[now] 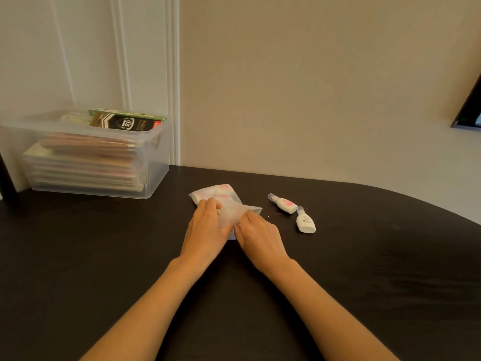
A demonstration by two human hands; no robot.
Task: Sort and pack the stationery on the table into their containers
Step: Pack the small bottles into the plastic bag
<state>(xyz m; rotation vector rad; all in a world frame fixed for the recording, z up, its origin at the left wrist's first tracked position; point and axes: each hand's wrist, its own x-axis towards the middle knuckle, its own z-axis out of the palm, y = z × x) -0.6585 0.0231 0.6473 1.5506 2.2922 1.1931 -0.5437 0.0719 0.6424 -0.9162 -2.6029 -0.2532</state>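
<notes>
Lying at the middle of the frame, a frosted plastic bag (231, 213) with white and pink items showing through it sits flat on the worktop (104, 256), and both hands are on its near end. The left hand (205, 227) comes in from the lower left with its fingers curled down over the bag's left side; its grip is closed on the plastic. The right hand (260, 238) comes in from the lower right and pinches the bag's near right edge between thumb and fingers, so that grip is closed on the bag too. The far end of the bag, where the pink shows most, pokes out beyond the left hand's knuckles.

Just right of the bag lie two small white bottles on their sides. The farther bottle (283, 203) has a pink mark on it; the nearer bottle (305, 223) shows fine print too small to read. Their ends almost meet.

At the upper left a clear plastic container (153, 162) stands on the worktop against the wall, stacked with flat packs, and a green and black pack (125, 122) marked 0.5 mm rises above its rim.

The worktop is dark with a curved far edge. Behind it are a beige wall (312, 87), white panelling (145, 74) on the left, and a dark frame (468, 110) at the right edge.
</notes>
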